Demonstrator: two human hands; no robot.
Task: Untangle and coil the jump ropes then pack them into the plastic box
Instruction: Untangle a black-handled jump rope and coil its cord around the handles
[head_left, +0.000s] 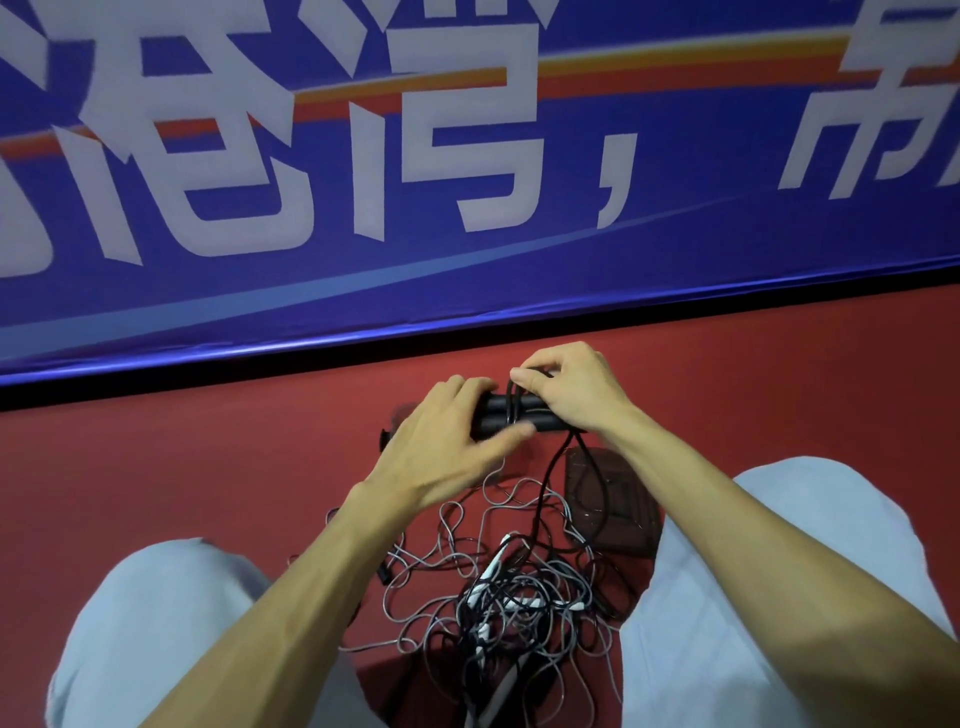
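Two black jump-rope handles (501, 413) are held side by side above the red floor. My left hand (441, 447) grips their left end. My right hand (566, 389) pinches a black cord (545, 483) looped over the handles near their middle; the cord trails down to the floor. A tangled heap of grey and black ropes (509, 597) lies between my knees. A transparent plastic box (608, 499), seen dark against the floor, sits just right of the heap, under the hanging cord.
A blue banner (467, 182) with large white characters stands along the far side, its black bottom edge (363, 364) at floor level. My knees in light trousers (156, 623) (779, 545) flank the heap on the red floor (182, 467).
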